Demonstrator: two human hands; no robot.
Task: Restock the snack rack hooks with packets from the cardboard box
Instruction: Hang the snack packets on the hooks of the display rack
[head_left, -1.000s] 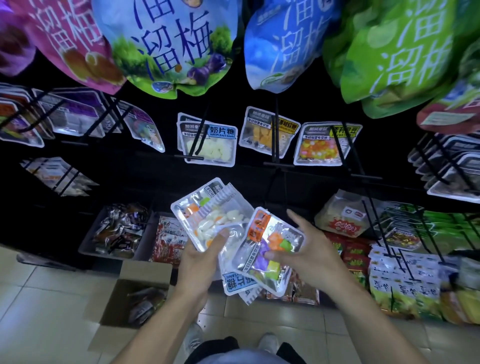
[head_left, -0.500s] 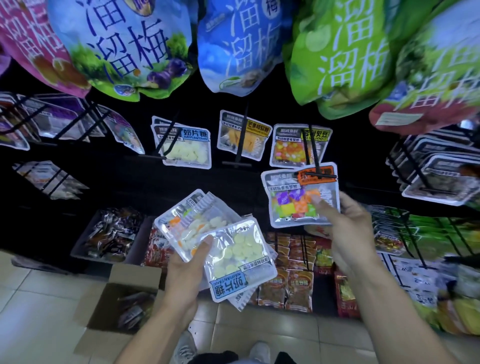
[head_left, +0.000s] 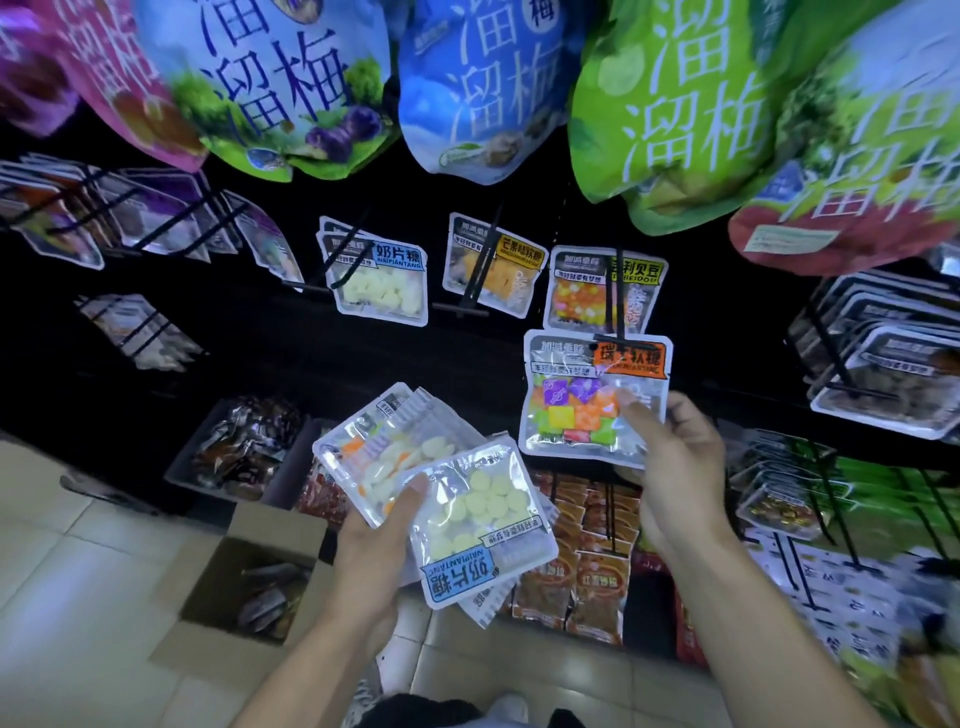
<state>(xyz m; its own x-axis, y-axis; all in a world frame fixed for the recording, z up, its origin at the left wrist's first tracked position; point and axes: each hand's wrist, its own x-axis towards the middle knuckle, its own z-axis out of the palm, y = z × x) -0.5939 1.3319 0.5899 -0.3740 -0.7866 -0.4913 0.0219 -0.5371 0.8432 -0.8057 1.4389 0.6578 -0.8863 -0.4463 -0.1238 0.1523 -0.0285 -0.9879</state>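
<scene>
At lower left of the frame the cardboard box (head_left: 244, 587) sat open on the floor. Our left hand (head_left: 382, 540) gripped a fan of packets (head_left: 436, 493) at centre; our right hand (head_left: 675, 467) pinched the candy packet (head_left: 582, 400) on its hook (head_left: 626, 344), right of centre.

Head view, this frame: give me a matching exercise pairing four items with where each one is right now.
Items:
1. packet with orange label
2. milk-tablet packets
3. cardboard box
4. mango packet

Places:
A. on the floor, lower left
B. on a rack hook, between the white-tablet packet and the orange-and-white candy packet
C. held up at a hook by the right hand
D. fanned in the left hand

Pairs: 1-C, 2-D, 3-A, 4-B
</scene>
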